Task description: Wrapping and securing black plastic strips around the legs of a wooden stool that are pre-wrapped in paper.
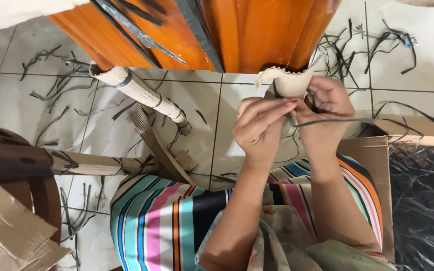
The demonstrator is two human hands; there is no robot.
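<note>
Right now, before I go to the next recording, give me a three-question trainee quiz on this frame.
1. True or false: both hands work at the corrugated cardboard wrap on the orange wooden leg.
2. What runs rightward from the right hand? A) a black strap B) a red ribbon C) a white cable
3. What lies in the cardboard box at the right?

Key:
1. True; the left hand pinches beside the right.
2. A, the black strap.
3. A heap of black strips.
</note>
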